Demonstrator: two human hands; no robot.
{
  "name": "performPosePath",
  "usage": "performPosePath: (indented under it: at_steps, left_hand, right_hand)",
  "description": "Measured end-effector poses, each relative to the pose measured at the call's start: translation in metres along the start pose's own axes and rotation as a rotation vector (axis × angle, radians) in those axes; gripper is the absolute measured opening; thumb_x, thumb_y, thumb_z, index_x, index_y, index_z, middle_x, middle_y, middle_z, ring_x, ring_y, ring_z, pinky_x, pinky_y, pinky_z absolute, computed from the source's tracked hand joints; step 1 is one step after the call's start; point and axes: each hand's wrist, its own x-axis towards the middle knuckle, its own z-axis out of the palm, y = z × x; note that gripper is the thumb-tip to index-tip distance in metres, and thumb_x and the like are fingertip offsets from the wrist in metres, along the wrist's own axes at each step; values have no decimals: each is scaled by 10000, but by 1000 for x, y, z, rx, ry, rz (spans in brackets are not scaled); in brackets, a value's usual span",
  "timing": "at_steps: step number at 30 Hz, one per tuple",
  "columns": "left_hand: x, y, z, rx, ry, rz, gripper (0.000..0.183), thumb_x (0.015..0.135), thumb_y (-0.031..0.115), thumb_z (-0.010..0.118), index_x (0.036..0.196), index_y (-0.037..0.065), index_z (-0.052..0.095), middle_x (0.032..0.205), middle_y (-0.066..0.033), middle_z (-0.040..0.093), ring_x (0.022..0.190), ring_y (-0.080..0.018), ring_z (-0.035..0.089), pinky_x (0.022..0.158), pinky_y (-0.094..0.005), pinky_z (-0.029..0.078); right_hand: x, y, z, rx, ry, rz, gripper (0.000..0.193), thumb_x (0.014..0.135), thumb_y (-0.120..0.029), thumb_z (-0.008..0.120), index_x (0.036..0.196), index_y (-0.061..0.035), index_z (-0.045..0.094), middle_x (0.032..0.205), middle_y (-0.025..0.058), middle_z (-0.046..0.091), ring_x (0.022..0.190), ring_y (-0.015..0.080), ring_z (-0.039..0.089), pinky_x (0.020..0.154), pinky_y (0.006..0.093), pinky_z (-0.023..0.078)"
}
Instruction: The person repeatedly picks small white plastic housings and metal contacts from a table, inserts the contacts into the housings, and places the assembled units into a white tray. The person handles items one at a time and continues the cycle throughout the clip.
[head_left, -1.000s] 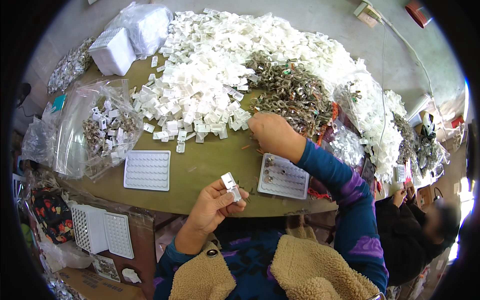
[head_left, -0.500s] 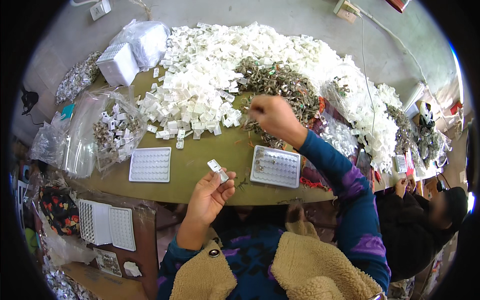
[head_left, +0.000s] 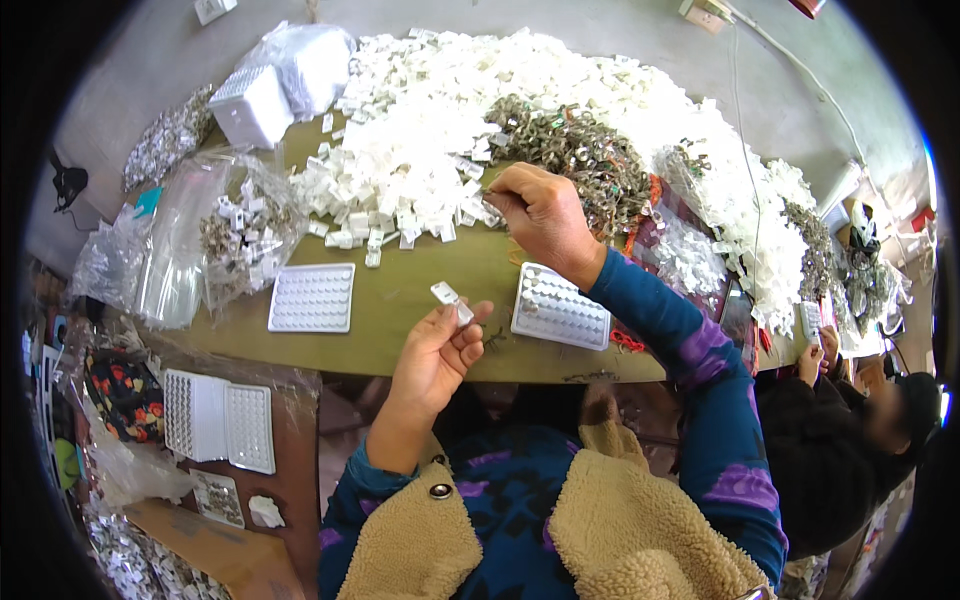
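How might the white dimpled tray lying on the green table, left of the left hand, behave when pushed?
The white dimpled tray is probably light and slightly flexible, looking like thin moulded plastic. Lying flat, it would likely slide, not tip.

Green tabletop (head_left: 390, 285) lies open between the left white tray (head_left: 311, 298) and the right white tray (head_left: 561, 307), though the left hand (head_left: 435, 350) juts into that gap from the front. The white heap (head_left: 390, 185) walls off the back, a clear bag (head_left: 178, 255) blocks the left, and the right hand (head_left: 543, 215) and sleeve (head_left: 655, 310) bar the right white tray's far corner.
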Motion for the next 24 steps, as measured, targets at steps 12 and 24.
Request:
performPosePath:
  at_steps: [12,24]
  left_hand:
    - [-1,-2,0,-103,-65,-12,259,1035,236,537,1165,17,584,1279,-211,616,823,-114,647,709,-256,596]
    - [-23,-2,-6,156,-132,71,316,990,237,618,1172,-16,569,1146,-219,633,769,-183,677,644,-268,595]
  right_hand:
    - [-45,-49,1,49,-208,-51,91,776,-46,697,840,-58,635,753,109,615,637,316,633,537,397,512]
    - [-136,-101,4,389,-100,250,286,743,98,651,998,-31,635,825,126,625,650,307,636,557,366,508]
